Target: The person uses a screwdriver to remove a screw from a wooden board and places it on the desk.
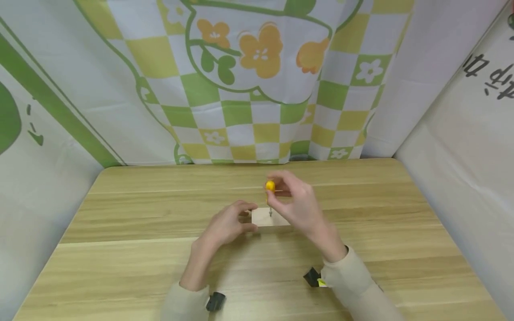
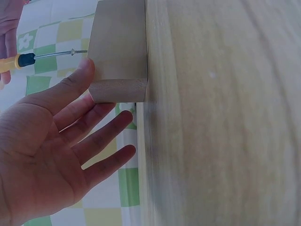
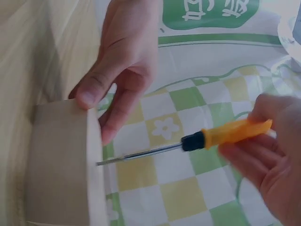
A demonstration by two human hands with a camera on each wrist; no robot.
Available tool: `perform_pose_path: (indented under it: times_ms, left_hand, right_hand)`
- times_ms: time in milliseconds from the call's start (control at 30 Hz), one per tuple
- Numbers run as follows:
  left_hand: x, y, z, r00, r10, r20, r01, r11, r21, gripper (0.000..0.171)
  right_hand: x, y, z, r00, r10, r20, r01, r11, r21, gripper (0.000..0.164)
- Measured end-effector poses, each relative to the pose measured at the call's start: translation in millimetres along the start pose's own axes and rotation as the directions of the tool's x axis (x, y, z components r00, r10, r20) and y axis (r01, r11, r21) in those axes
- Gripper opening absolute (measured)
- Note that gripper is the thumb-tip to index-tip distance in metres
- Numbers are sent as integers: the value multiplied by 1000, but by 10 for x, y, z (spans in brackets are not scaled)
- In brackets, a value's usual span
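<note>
A pale wooden block [image 1: 262, 218] lies on the table in front of me. My left hand [image 1: 228, 224] holds its left end between thumb and fingers; in the left wrist view the ring and little fingers stick out free of it. My right hand [image 1: 302, 204] grips the yellow handle of a screwdriver [image 3: 235, 133], which has a black collar and a metal shaft. The screwdriver stands nearly upright over the block's top face. Its tip meets the head of a small screw [image 2: 80, 51], whose threaded end stands in the block.
The wood-grain table [image 1: 132, 267] spreads out around the block. Behind it hangs a green, yellow and white checked cloth [image 1: 241, 116] with flowers. White sheets [image 1: 462, 147] flank both sides. Black devices [image 1: 216, 302] sit at both wrists, by the pale sleeves.
</note>
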State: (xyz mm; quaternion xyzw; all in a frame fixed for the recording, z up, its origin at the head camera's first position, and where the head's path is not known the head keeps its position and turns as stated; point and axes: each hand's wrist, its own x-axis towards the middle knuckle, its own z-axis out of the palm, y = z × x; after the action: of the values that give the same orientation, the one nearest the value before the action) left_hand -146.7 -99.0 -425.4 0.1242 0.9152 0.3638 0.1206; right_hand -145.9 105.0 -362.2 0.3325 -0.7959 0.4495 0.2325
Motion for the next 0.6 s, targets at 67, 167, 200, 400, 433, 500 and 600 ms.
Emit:
perform_pose_path:
  times_ms: [67, 167, 200, 400, 433, 500, 600]
  left_hand:
    - [-1, -5, 2, 1000, 3, 1, -3, 1000, 3, 58]
    - [1, -13, 7, 1000, 0, 6, 0, 1000, 7, 58]
    - [1, -17, 11, 1000, 4, 6, -4, 1000, 11, 58]
    - [0, -24, 13, 1000, 5, 6, -5, 1000, 14, 58]
    - [0, -22, 10, 1000, 2, 5, -2, 1000, 12, 59]
    - [0, -22, 11, 1000, 2, 1, -2, 1000, 13, 58]
    - [-2, -19, 14, 1000, -2, 3, 2, 1000, 9, 58]
  right_hand:
    - [0, -19, 6, 1000, 1, -12, -1, 998, -66, 26]
    - [1, -46, 7, 999, -1, -44, -7, 986, -166, 26]
    - [-2, -50, 9, 998, 2, -56, -13, 981, -194, 27]
    - [-22, -75, 30, 994, 46, -98, -63, 981, -183, 28]
    - [-22, -79, 35, 994, 48, -98, -64, 984, -167, 28]
    - [-19, -80, 43, 994, 45, -101, -59, 989, -139, 27]
    - [-10, -66, 48, 994, 17, -108, -28, 995, -100, 27]
